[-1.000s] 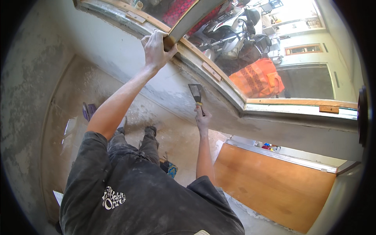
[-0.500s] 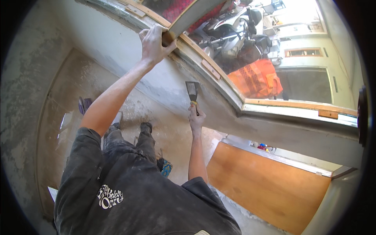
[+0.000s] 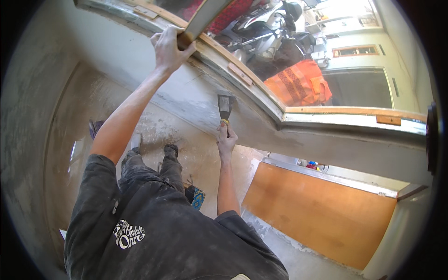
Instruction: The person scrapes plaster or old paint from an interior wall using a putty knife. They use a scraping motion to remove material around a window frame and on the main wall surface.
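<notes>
My left hand [image 3: 169, 51] is raised to the window and closed round the lower end of a grey, wood-edged window post [image 3: 204, 21]. Lower and to the right, my right hand [image 3: 227, 142] grips a putty knife [image 3: 225, 108] by its handle, blade pointing up. The wide dark blade lies at the grey plastered wall [image 3: 261, 126] below the window frame [image 3: 224, 53]; whether it touches the surface I cannot tell. Pale dust coats both hands.
An orange-brown wooden panel [image 3: 317, 210] stands at the lower right. Behind the window are an orange bag [image 3: 301, 86] and a motorcycle [image 3: 273, 39]. A blue patterned item [image 3: 198, 198] lies on the floor near my legs, a purple object [image 3: 95, 127] farther left.
The whole view has shifted slightly, so the window sits farther left and higher. My left hand keeps its hold on the post; the putty knife has moved slightly down the wall, away from the window.
</notes>
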Demonstrator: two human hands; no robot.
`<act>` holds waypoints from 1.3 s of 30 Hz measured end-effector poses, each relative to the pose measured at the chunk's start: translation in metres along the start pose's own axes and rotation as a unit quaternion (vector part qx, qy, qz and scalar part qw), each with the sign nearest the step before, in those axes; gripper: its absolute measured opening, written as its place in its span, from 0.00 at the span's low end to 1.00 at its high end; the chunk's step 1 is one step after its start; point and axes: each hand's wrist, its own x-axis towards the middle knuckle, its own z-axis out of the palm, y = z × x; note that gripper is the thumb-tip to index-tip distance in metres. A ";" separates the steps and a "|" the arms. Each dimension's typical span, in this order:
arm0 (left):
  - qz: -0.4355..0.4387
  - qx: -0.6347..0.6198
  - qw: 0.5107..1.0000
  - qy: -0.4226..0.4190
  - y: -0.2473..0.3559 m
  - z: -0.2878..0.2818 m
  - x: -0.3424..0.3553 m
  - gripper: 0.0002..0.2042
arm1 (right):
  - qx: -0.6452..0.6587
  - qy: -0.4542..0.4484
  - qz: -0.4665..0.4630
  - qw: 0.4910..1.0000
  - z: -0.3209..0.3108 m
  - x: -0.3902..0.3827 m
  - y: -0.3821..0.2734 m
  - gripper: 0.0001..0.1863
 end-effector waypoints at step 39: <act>0.239 0.056 0.967 0.072 -0.056 0.038 -0.005 0.29 | 0.450 0.295 -0.078 0.840 0.120 0.027 -0.042 0.34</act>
